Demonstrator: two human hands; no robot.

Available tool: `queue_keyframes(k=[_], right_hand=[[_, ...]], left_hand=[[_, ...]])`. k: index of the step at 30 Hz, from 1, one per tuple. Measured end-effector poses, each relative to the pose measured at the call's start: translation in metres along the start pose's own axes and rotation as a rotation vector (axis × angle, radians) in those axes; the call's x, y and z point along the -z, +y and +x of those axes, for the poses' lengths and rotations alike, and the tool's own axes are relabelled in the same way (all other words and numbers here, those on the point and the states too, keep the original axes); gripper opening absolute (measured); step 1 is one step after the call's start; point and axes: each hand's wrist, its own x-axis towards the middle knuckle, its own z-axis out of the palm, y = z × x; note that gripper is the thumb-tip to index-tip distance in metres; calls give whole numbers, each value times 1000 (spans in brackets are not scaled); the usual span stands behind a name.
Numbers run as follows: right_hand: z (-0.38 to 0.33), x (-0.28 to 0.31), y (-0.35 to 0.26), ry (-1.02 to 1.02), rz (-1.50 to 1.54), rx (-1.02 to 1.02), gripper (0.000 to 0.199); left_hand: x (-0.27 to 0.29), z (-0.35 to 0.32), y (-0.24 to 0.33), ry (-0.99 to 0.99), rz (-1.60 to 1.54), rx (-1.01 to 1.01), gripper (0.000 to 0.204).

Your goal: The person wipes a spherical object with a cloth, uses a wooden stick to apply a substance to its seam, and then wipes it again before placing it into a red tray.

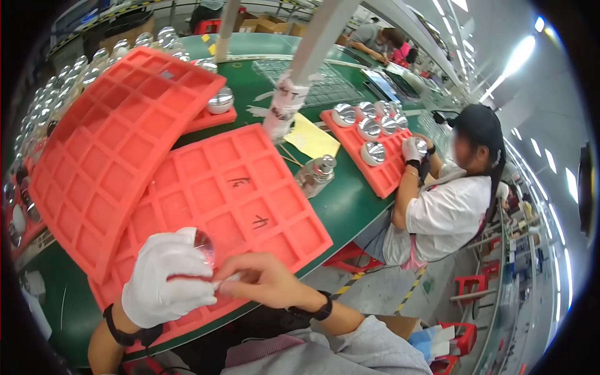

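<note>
My left hand (165, 278), in a white glove, curls around a shiny, rounded, see-through piece (204, 245). Most of that piece is hidden by the glove. Bare and without a glove, my right hand (265, 279) is closed in a pinch beside the left fingertips. A small white bit (230, 279) shows at its fingers; its kind is too small to make out. Both hands are above a red foam tray (265, 181) with square pockets and dark handwritten marks. A second red foam tray (119, 150) lies tilted across its left side.
Many silvery domes (100, 57) stand at the far left. A clear bottle (315, 175) and yellow sheet (312, 135) are by a wrapped post (287, 103). At right, a co-worker (450, 200) handles a dome over another red tray (356, 150). The green table (350, 194) curves away.
</note>
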Motion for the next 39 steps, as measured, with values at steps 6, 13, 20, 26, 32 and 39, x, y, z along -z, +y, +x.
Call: queue_keyframes(k=[6,13,20,26,32,39], right_hand=[[7,69,-58,1147,-1338,585,11],[-7,138,-71,1038,-1744,545,9],[-11,139,-71,991,-1778,507,10],[-13,135,-77,971,-1770,495,9],[-14,132,-81,891,-1865,464,8],[-14,134,-98,737,-1993,371,7]], left_hand=[[2,-25,-6,130,-237,457,49],[-15,-29,-23,160,-640,838,47],[-15,-28,-26,85,-656,840,48],[-18,-35,-28,96,-559,768,51],[-16,-31,-26,78,-546,779,53],[-22,-36,-31,82,-531,730,56]])
